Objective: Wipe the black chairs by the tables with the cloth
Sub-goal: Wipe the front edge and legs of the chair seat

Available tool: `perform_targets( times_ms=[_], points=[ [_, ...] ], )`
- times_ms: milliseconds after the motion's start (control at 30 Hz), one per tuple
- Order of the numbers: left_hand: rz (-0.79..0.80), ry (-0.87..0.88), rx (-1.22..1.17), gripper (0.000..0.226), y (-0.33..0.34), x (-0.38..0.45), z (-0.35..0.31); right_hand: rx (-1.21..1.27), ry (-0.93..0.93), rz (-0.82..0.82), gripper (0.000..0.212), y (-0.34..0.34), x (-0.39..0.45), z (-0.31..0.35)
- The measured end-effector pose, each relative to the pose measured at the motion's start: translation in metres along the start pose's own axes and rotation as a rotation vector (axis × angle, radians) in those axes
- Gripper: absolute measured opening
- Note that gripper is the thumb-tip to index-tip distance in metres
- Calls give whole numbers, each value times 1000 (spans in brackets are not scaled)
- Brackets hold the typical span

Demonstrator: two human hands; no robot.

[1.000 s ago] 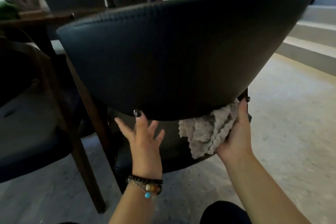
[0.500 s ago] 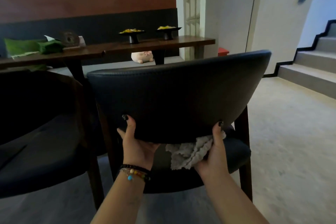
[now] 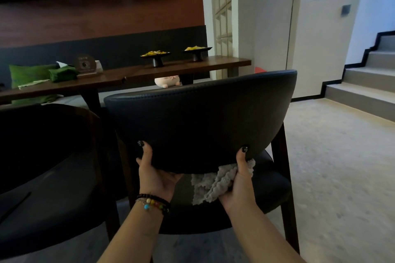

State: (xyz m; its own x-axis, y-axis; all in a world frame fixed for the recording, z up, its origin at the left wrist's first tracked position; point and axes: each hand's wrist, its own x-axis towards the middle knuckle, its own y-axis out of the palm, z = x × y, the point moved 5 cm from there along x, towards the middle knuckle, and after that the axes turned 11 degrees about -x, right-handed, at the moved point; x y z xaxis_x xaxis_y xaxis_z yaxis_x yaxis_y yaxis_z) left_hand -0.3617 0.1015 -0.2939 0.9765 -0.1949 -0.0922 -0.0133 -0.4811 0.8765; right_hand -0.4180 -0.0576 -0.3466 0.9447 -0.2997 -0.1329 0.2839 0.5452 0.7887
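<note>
While both hands gripped the lower edge of the black chair (image 3: 201, 117) backrest, the left hand (image 3: 157, 177) held it bare and the right hand (image 3: 239, 183) clutched the grey cloth (image 3: 210, 186) beneath it; the round plaque (image 3: 85, 64) on the far table (image 3: 149, 72) bore unreadable writing

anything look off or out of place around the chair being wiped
One small thing: a pink pig-shaped figure shows just past the table, low behind the chair backrest, an odd spot for it. Otherwise nothing spilled or damaged. Both hands grip the backrest's lower edge, the right hand also holding the cloth, the left hand bare.
</note>
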Motion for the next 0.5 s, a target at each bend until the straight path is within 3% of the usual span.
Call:
perform_targets(
  times_ms=[167, 300, 367, 433, 500],
  points=[
    [5, 1, -1, 96, -8, 2, 4, -302, 72, -148, 88, -23, -3, 10],
    [63, 9, -9, 84, -13, 2, 5, -640, 104, -73, 64, -52, -28, 45],
    [77, 20, -12, 84, -14, 4, 5, -676, 116, -138, 56, -73, -40, 75],
    [80, 42, 0, 83, -13, 4, 5, -659, -71, -266, 32, -79, -51, 124],
    [60, 58, 9, 80, -12, 3, 6, -576, -350, -432, 29, -65, -55, 181]
  ],
)
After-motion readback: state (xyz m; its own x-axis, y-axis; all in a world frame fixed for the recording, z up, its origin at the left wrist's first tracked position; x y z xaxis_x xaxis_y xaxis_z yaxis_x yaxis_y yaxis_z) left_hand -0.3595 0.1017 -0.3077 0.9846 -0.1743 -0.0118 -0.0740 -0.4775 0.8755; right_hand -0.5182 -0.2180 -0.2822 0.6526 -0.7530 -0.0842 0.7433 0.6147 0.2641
